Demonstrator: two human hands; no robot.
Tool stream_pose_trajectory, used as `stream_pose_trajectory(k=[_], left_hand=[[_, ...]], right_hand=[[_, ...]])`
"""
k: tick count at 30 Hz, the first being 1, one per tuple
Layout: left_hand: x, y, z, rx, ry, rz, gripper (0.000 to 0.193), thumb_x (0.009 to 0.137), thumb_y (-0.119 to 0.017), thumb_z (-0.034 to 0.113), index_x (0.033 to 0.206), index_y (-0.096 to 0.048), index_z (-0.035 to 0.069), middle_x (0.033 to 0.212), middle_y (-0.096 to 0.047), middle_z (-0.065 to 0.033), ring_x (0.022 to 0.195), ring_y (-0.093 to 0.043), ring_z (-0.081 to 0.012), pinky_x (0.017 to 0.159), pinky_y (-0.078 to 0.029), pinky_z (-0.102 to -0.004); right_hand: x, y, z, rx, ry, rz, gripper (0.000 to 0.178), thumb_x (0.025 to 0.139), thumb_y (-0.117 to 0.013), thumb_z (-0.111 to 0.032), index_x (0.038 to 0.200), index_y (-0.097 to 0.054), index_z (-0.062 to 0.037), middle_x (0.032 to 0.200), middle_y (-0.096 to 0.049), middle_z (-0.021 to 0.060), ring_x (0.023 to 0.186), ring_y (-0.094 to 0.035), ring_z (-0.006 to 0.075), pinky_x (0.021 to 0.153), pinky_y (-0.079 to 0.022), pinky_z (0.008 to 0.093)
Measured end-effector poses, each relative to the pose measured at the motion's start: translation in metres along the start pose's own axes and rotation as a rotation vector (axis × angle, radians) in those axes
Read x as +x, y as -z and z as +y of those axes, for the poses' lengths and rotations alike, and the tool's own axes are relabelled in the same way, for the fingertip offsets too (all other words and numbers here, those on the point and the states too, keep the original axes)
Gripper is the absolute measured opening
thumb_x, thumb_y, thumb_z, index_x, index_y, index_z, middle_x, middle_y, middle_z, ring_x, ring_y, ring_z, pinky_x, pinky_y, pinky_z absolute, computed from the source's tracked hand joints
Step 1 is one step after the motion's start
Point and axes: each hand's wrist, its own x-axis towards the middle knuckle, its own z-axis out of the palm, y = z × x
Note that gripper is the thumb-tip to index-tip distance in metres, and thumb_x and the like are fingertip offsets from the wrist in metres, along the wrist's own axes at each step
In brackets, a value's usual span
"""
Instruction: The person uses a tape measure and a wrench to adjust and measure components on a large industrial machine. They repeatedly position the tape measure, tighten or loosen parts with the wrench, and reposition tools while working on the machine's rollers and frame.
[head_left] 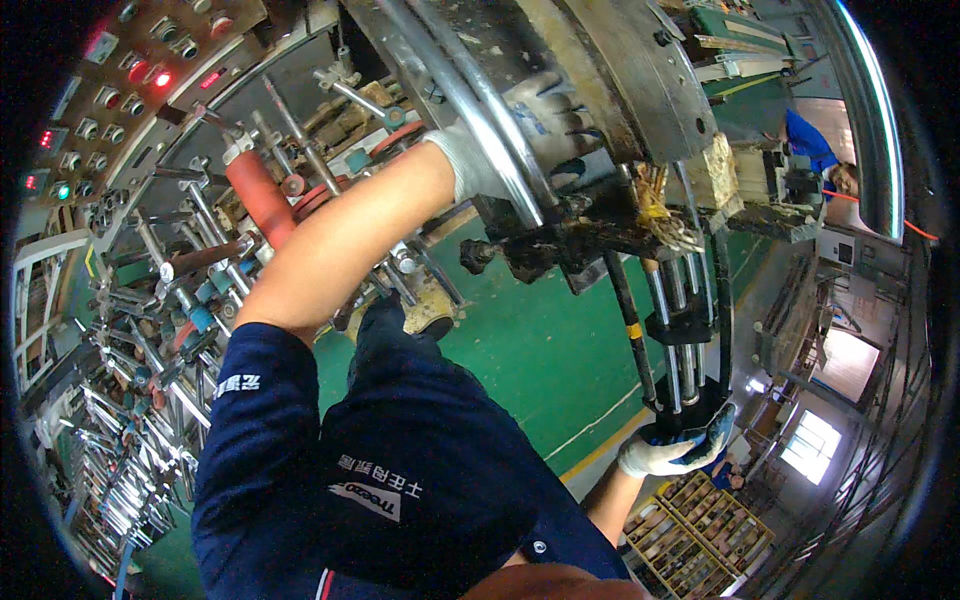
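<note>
My left hand [540, 130], in a white glove with a grey palm coating, reaches behind two shiny steel rods [465, 105] on the machine. Its fingers are stretched out and apart, lying against a worn metal block [590, 60]; the rods hide part of the palm. My right hand [675, 452], gloved the same way, is wrapped round the black end block [690, 412] of a frame of parallel rods [680, 340]. That frame extends from a dark, greasy clamp [560, 235] on the machine. Yellowish, grease-smeared strands [655, 215] cling beside the clamp.
A control panel [130, 90] with lit buttons stands at upper left. Below it are a red cylinder [260, 195] and many metal rods [130, 470]. Green floor [540, 350] lies beneath. One co-worker [808, 140] is at far right, another [722, 472] beyond my right hand, near a yellow-framed crate [690, 545].
</note>
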Motion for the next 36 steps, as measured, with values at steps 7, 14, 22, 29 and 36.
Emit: stream_pose_trajectory(k=[7, 14, 22, 29, 36], left_hand=[[-0.058, -0.044, 0.017, -0.176, 0.27, 0.355, 0.046, 0.077, -0.075, 0.029, 0.121, -0.071, 0.015, 0.126, -0.065, -0.0138, 0.124, -0.058, -0.0352, 0.113, -0.041, -0.0526], [-0.131, -0.017, 0.047, -0.375, 0.843, 0.774, 0.039, 0.077, -0.078, 0.012, 0.115, -0.073, 0.005, 0.117, -0.07, -0.0153, 0.112, -0.065, -0.0382, 0.104, -0.048, -0.0491], [-0.082, 0.118, -0.052, -0.52, 0.78, 1.273, 0.035, 0.094, -0.071, 0.003, 0.127, -0.064, -0.006, 0.119, -0.073, -0.0151, 0.108, -0.071, -0.0207, 0.101, -0.054, -0.0334], [0.01, 0.187, -0.21, -0.04, 0.641, 0.772, 0.029, 0.09, -0.07, 0.03, 0.115, -0.077, 0.018, 0.111, -0.076, -0.011, 0.103, -0.073, -0.0278, 0.093, -0.057, -0.0359], [0.024, 0.199, -0.245, -0.017, 0.612, 0.529, 0.03, 0.089, -0.071, 0.031, 0.117, -0.077, 0.022, 0.112, -0.076, -0.0092, 0.105, -0.072, -0.0291, 0.092, -0.056, -0.0384]], right_hand=[[-0.002, 0.004, 0.007, 0.14, -0.052, -0.044, 0.052, 0.102, -0.051, -0.029, 0.137, -0.048, 0.0099, 0.142, -0.051, 0.0292, 0.125, -0.057, 0.0459, 0.105, -0.052, 0.0576], [-0.002, 0.008, 0.01, 0.029, -0.046, -0.039, 0.05, 0.101, -0.051, -0.03, 0.132, -0.052, 0.0096, 0.141, -0.053, 0.0302, 0.127, -0.055, 0.045, 0.111, -0.044, 0.0591], [0.001, 0.003, 0.003, 0.028, 0.034, -0.032, 0.043, 0.1, -0.051, -0.019, 0.131, -0.056, 0.0108, 0.137, -0.056, 0.026, 0.127, -0.056, 0.0398, 0.112, -0.043, 0.0532], [0.004, 0.001, -0.002, 0.032, 0.051, -0.019, 0.04, 0.1, -0.049, -0.016, 0.13, -0.057, 0.0106, 0.138, -0.056, 0.0276, 0.128, -0.056, 0.0413, 0.114, -0.041, 0.0525], [0.005, -0.002, -0.006, 0.025, 0.043, -0.016, 0.038, 0.101, -0.049, -0.016, 0.128, -0.058, 0.0094, 0.138, -0.057, 0.0278, 0.129, -0.055, 0.0419, 0.115, -0.04, 0.053]])
